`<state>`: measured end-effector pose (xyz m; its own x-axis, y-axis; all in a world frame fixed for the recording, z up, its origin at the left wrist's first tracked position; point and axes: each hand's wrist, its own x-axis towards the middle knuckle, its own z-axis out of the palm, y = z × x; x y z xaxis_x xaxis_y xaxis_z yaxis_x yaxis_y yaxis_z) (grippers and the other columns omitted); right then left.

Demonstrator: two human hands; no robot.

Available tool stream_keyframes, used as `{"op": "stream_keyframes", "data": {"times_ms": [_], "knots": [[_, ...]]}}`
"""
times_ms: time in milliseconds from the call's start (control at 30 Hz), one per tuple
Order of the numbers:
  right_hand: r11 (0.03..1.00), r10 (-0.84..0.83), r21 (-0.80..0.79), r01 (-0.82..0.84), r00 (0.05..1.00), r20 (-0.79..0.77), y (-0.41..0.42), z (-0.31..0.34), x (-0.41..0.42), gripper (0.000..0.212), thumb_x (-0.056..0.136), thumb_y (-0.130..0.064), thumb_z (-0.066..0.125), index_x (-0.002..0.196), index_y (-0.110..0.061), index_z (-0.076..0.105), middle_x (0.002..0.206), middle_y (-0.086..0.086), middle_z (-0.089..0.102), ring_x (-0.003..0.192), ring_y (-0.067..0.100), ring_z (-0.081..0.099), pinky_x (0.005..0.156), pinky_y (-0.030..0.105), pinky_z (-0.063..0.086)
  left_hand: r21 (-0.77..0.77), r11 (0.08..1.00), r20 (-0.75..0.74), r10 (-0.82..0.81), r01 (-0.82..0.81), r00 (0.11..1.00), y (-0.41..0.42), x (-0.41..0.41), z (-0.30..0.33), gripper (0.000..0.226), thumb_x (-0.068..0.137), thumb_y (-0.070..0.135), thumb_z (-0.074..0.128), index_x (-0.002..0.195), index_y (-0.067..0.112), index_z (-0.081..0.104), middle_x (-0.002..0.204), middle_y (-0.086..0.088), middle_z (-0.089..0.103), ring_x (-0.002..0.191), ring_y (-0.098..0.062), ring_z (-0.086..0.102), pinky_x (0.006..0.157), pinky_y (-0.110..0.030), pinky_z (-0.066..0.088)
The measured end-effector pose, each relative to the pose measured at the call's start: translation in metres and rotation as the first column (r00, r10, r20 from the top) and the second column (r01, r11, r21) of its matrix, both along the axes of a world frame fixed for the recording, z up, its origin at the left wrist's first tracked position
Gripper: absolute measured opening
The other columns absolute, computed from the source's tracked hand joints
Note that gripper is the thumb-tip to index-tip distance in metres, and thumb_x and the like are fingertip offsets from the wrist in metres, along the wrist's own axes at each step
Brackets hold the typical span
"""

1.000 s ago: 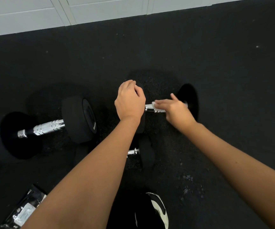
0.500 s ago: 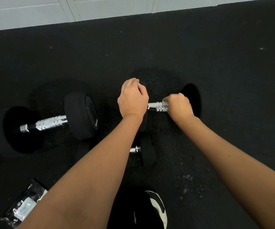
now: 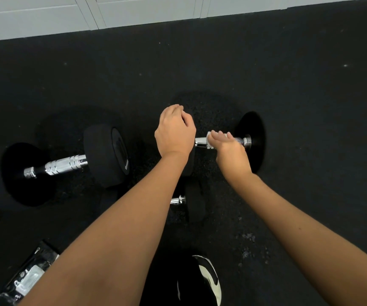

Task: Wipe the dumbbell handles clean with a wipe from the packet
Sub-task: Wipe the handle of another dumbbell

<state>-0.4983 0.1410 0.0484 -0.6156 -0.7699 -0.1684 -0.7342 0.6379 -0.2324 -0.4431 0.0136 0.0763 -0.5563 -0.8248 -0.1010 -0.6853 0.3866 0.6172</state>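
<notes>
Two black dumbbells lie on the dark rubber floor. On the right dumbbell (image 3: pixel 254 151), my left hand (image 3: pixel 174 133) curls over the near head and covers most of it. My right hand (image 3: pixel 230 151) wraps a white wipe (image 3: pixel 210 136) around the chrome handle (image 3: pixel 200 142), just right of my left hand. The handle's knurled right end shows past my fingers. The left dumbbell (image 3: pixel 105 155) lies untouched, its chrome handle (image 3: pixel 65 165) bare. The wipe packet (image 3: pixel 26 277), black with a clear flap, lies at the bottom left.
A smaller dumbbell (image 3: pixel 194 200) sits between my forearms, mostly hidden. My black and white shoe (image 3: pixel 206 281) is at the bottom centre. White cabinet fronts (image 3: pixel 134 9) run along the far edge of the floor.
My right hand has slid the wipe back left along the handle, away from the far head, exposing the handle's right end. My left hand has stayed on the near head.
</notes>
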Motion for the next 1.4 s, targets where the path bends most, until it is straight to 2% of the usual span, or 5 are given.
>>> {"op": "stream_keyframes", "data": {"times_ms": [133,333,500,700,1400], "knots": [[0.990,0.057,-0.125,-0.065,0.996,-0.067,0.034,-0.013,-0.009,0.065,0.063,0.029,0.057,0.120,-0.002,0.060,0.127,0.016,0.059,0.117,0.037,0.056,0.103,0.047,0.032,0.006,1.000,-0.007,0.005,-0.005,1.000,-0.001,-0.001,0.000,0.034,0.097,0.022,0.037,0.121,0.014,0.060,0.129,0.005,0.057,0.123,-0.009,0.047,0.093,-0.029,0.044],[0.994,-0.086,-0.068,0.085,0.996,-0.022,0.016,-0.004,0.013,0.050,0.078,0.019,0.047,0.123,-0.002,0.056,0.125,0.015,0.058,0.116,0.036,0.053,0.087,0.048,0.052,-0.001,1.000,-0.001,0.003,-0.003,1.000,0.000,0.000,0.000,0.034,0.097,0.022,0.037,0.122,0.015,0.059,0.129,0.005,0.057,0.123,-0.009,0.047,0.092,-0.027,0.043],[0.989,-0.013,-0.149,-0.001,0.995,-0.096,0.037,-0.012,0.008,0.063,0.056,0.030,0.060,0.112,0.003,0.064,0.121,0.018,0.063,0.111,0.039,0.060,0.096,0.049,0.037,0.003,1.000,-0.004,0.005,-0.005,1.000,0.000,0.000,0.000,0.034,0.097,0.022,0.037,0.121,0.014,0.060,0.128,0.005,0.057,0.123,-0.010,0.048,0.092,-0.028,0.044],[0.987,-0.133,-0.094,0.131,0.991,-0.011,-0.002,-0.006,0.012,0.045,0.082,0.017,0.046,0.121,-0.003,0.058,0.126,0.017,0.057,0.118,0.037,0.052,0.100,0.046,0.043,0.002,1.000,-0.018,0.008,-0.008,1.000,-0.002,-0.002,0.000,0.034,0.096,0.022,0.037,0.118,0.013,0.061,0.126,0.004,0.058,0.120,-0.011,0.050,0.090,-0.030,0.044],[0.953,-0.185,-0.242,0.180,0.983,0.000,0.016,-0.010,-0.011,0.041,0.074,0.018,0.056,0.107,-0.002,0.069,0.116,0.020,0.065,0.110,0.035,0.061,0.098,0.042,0.044,-0.011,1.000,-0.031,-0.006,0.006,1.000,0.000,0.000,-0.001,0.034,0.096,0.021,0.038,0.119,0.012,0.061,0.128,0.003,0.058,0.123,-0.011,0.048,0.091,-0.030,0.045]]}}
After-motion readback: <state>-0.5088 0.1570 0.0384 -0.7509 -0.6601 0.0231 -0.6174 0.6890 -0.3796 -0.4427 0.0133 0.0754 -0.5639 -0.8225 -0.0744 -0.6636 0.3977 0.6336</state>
